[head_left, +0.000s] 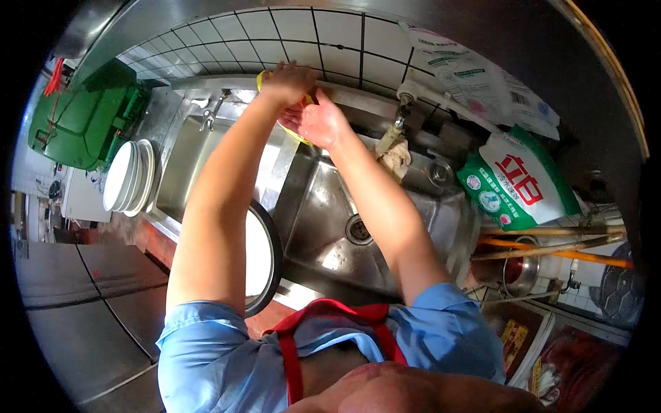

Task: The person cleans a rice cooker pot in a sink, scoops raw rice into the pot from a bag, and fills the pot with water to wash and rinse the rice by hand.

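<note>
At the back edge of the sinks, my left hand (289,82) is closed over a yellow thing with red marks (296,132). Most of that thing is hidden behind my hands, so its kind cannot be made out. Just below and to the right, my right hand (320,124) is held palm up with its fingers stretched toward the left. Its palm looks wet and holds nothing visible. Beneath my right forearm lies the metal sink basin (323,234) with a drain (358,228). A tap (401,113) with a cloth (396,160) on it stands to the right of my hands.
A second basin (180,158) with its own tap (212,115) lies left. White plates (124,177) are stacked beside it, near a green bin (82,117). A green-and-white detergent bag (520,180) stands right. A dark-rimmed white round container (258,258) is under my left arm.
</note>
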The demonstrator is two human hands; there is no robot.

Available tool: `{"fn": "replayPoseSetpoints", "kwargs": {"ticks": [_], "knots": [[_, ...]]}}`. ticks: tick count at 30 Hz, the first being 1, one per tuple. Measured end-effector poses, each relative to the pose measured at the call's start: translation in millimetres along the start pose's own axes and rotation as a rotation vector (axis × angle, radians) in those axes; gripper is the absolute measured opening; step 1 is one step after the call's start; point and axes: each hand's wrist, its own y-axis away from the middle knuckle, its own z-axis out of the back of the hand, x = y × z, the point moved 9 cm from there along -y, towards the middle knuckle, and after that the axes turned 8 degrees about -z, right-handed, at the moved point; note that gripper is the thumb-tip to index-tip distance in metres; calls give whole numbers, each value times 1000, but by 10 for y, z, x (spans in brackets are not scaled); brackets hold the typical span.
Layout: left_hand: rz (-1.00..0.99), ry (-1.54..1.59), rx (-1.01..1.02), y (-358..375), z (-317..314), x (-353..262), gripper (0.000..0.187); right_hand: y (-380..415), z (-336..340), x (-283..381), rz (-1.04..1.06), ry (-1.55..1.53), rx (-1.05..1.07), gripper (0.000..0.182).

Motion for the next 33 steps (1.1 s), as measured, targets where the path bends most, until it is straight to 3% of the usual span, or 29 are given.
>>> {"fn": "replayPoseSetpoints", "kwargs": {"ticks": [3, 6, 8, 10, 12, 13, 14, 17, 20, 21, 22, 24, 25, 26, 29, 30, 31, 32, 33], "knots": [[0, -46, -505, 208, 418, -14, 42, 329, 43, -78, 12, -39, 30, 79], [-256, 226, -395, 664, 702, -738, 42, 736, -93, -148, 167, -24, 97, 83], [-351, 132, -447, 895, 458, -1255, 44, 1086, -277, -174, 303, -20, 44, 85], [-242, 341, -552, 1135, 229, -1397, 55, 1200, -64, -273, 319, 20, 28, 90], [-270, 519, -591, 1461, 79, -1741, 59, 1339, 295, -336, 362, 122, -64, 91], [-278, 630, -587, 1633, 98, -1949, 57, 1365, 444, -292, 406, 28, -92, 93], [-290, 735, -585, 1792, 198, -2126, 56, 1513, 443, -210, 503, 96, -116, 90], [-614, 790, -454, 2163, 274, -2728, 47, 1572, 593, -216, 598, -273, -103, 72], [-808, 800, -334, 2296, 348, -3022, 38, 1485, 747, -562, 408, -334, -180, 58], [-867, 798, -288, 2318, 373, -3110, 38, 1435, 833, -699, 339, -215, -196, 44], [-817, 717, -35, 2238, 245, -3198, 41, 1393, 1053, -886, 206, -58, -381, 37], [-698, 537, 460, 2132, 39, -3225, 47, 1555, 1109, -1104, 63, 568, -617, 37], [-593, 511, 524, 1961, -249, -3045, 51, 1577, 1293, -1161, -61, 848, -736, 38], [-489, 486, 593, 1858, -554, -2844, 56, 1744, 1271, -1144, -50, 1051, -875, 37], [-406, 643, 687, 1816, -702, -2771, 53, 2292, 558, -1081, -12, 1677, -1266, 36], [-493, 764, 547, 1872, -565, -2953, 52, 2446, 318, -1089, -11, 1887, -1386, 36], [-573, 876, 396, 1996, -372, -3171, 50, 2370, 393, -1073, -56, 2076, -1308, 33], [-652, 977, 240, 2101, -165, -3351, 49, 2300, 463, -1064, -85, 2264, -1224, 31], [-737, 928, -73, 2188, 35, -3493, 41, 2040, 956, -1009, -167, 2393, -931, 28]]}}
